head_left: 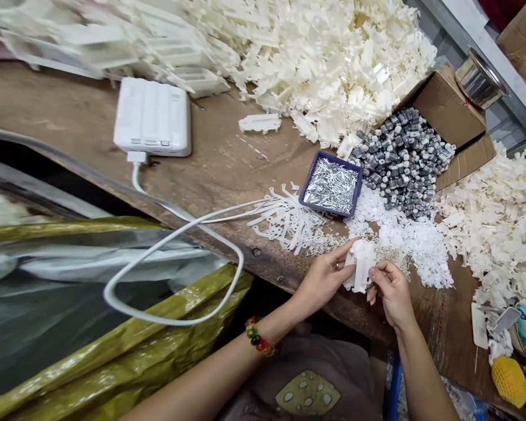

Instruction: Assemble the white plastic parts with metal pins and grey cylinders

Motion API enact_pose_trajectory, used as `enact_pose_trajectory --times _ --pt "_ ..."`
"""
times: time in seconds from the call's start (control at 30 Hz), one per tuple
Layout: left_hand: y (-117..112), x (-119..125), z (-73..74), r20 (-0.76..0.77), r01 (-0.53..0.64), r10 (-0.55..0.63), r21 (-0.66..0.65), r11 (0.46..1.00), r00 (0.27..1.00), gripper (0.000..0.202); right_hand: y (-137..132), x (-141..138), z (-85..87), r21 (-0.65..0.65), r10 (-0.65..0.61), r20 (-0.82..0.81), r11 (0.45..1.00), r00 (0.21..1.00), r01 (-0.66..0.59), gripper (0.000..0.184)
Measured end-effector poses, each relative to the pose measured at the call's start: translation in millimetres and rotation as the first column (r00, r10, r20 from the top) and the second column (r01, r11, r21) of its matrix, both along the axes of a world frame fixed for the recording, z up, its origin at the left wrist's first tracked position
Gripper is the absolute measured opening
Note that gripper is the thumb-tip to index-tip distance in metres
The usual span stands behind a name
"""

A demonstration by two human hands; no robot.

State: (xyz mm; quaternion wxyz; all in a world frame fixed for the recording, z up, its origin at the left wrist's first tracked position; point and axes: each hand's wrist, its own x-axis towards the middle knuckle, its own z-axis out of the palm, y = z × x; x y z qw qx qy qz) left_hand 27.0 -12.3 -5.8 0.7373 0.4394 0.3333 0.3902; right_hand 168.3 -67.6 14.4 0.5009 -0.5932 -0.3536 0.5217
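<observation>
A scarred wooden workbench [214,169] fills the view, with a great heap of cream plastic parts [328,64] spilling across it from twelve to one o'clock and a second drift of cream parts [495,228] at three. At two o'clock, an open cardboard box [447,111] holds grey-and-white small parts [403,158], and just beside them sits a purple tray [315,156] of metal pins [331,187]. A white power bank [151,117] lies at eleven, its white cable [166,280] looping toward eight over an olive-and-silver plastic sheet [114,351]. At five o'clock, the left hand [322,279], wearing a beaded bracelet [258,336], and the right hand [392,292] hold one white plastic part [362,263] between them in a narrow pinch, just above the bench, beside a scatter of small white pieces [403,245]. Firm fingertip pressure on the part's flat faces should steady it best, with neither hand crowding the other. No brand, label or writing is legible anywhere.
</observation>
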Motion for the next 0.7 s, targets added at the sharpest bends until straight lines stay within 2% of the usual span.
enact_pose_trajectory --times 0.1,0.27,0.4,0.47,0.57,0.7 --pt "0 -3 1.0 -0.028 0.026 -0.025 0.041 0.999 0.999 0.063 -1 -3 0.6 -0.012 -0.001 -0.036 1.000 0.999 0.001 0.030" --pt "1 -8 4.3 -0.156 0.049 -0.023 0.170 0.984 0.987 0.059 -2 -10 -4.0 -0.015 -0.006 -0.064 1.000 0.998 0.005 0.034" --pt "-2 -14 11.1 -0.187 0.115 -0.072 0.231 0.966 0.980 0.055 -4 -12 -12.3 0.023 -0.037 0.019 0.999 0.999 0.037 0.034" --pt "-4 -17 14.6 -0.199 0.164 -0.121 0.218 0.962 0.973 0.060 -5 -10 -12.2 0.025 0.006 0.073 1.000 0.997 -0.007 0.032" --pt "-5 -21 19.4 -0.225 0.162 -0.109 0.235 0.958 0.968 0.060 0 -4 -2.0 0.047 0.116 0.240 0.990 0.964 -0.131 0.027" --pt "-4 -26 25.7 -0.262 0.223 -0.142 0.311 0.924 0.954 0.051 7 2 13.6 0.131 0.184 0.589 0.939 0.787 -0.318 0.022"
